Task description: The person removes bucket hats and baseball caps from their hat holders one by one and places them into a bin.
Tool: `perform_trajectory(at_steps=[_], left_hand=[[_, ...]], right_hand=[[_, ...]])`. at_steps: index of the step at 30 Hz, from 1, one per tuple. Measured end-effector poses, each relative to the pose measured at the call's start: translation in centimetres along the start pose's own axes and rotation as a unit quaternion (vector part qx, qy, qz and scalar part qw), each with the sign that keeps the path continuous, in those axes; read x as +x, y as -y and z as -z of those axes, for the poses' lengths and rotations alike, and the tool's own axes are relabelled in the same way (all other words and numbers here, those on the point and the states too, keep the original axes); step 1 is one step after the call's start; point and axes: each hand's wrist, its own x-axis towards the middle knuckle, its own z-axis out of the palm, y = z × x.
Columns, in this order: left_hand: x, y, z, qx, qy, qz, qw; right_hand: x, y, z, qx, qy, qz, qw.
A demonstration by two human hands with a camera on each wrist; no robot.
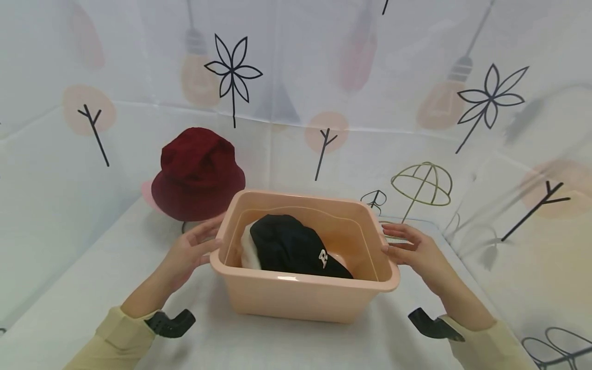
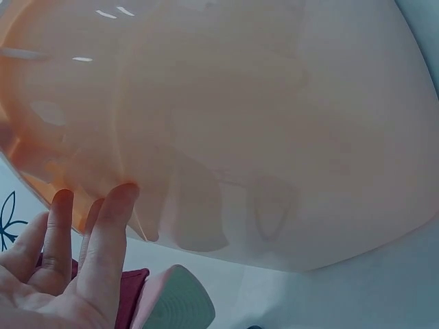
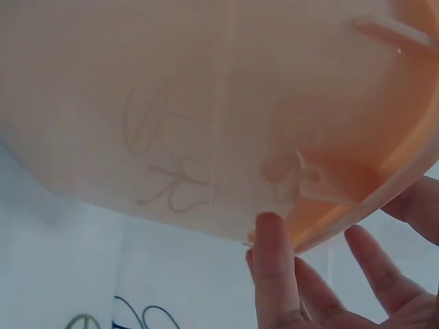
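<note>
A peach plastic tub [image 1: 296, 295] stands on the white table in front of me. In it lies a black baseball cap [image 1: 291, 244] with a white letter on the front, beside a cream-white item [image 1: 251, 249] that it partly covers. My left hand [image 1: 187, 254] is at the tub's left end, its fingers extended and fingertips right at the rim. At the opposite end, my right hand [image 1: 416, 252] has its fingers spread, with the tips at the outer edge of the rim. From the wrist views, fingers [image 2: 113, 212] of the left and fingers [image 3: 274, 253] of the right lie close under the rim.
Behind the tub on the left, a dark red bucket hat [image 1: 196, 177] sits raised off the table, with a pink edge [image 1: 150, 195] showing behind it. A printed white cloth [image 1: 287, 67] hangs at the back and sides. Dark wrist straps [image 1: 171, 324] cross both sleeves.
</note>
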Motion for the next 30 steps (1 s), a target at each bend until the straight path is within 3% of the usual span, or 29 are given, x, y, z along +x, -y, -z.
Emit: perform_trajectory(at_steps=[10, 22, 27, 30], left_hand=[[0.0, -0.1, -0.1, -0.003, 0.0, 0.005, 1.0], [-0.3, 0.4, 0.4, 0.029, -0.031, 0.051, 0.9978], [-0.6, 0.7, 1.0, 0.051, -0.075, 0.028, 0.9955], [-0.8, 0.8, 1.3, 0.1, -0.114, -0.004, 0.9884]], right_hand=[[0.7, -1.7, 0.1, 0.137, 0.096, -0.026, 0.986], [0.6, -2.3, -0.3, 0.18, 0.091, -0.031, 0.979], [0.7, -2.4, -0.5, 0.197, 0.092, -0.031, 0.976], [0.8, -2.4, -0.6, 0.202, 0.091, -0.028, 0.975]])
